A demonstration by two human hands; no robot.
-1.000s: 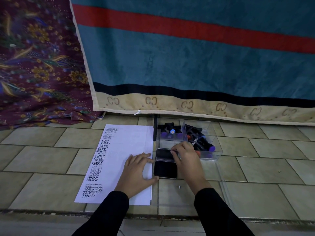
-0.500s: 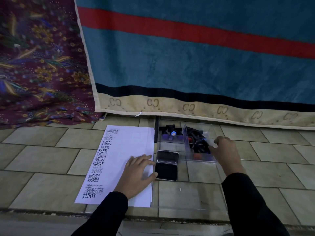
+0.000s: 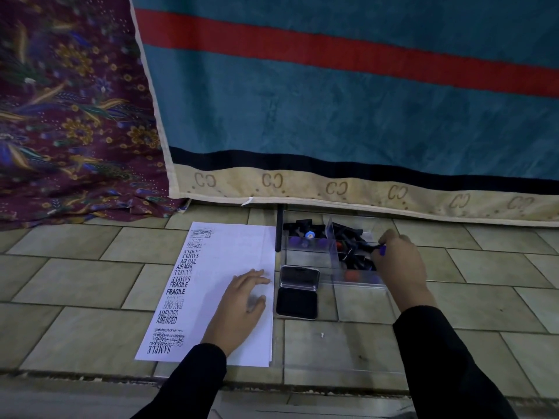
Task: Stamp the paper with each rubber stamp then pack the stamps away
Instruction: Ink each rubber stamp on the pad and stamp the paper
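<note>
Right hand [image 3: 399,264], beside clear plastic box [image 3: 305,257] before, now pinches one black purple-tipped rubber stamp [image 3: 375,248] (inside it). Left hand [image 3: 242,300] flat on one white paper sheet [image 3: 236,246].

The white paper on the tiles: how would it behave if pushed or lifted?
Probably floppy: the paper looks thin and flat. Likely to slide on the smooth tiles, which may be why the left hand rests on it.

Left hand [image 3: 242,300] flat, fingers [image 3: 260,273] straight; right hand [image 3: 400,263] curled (pinch on a stamp [image 3: 381,250])
</note>
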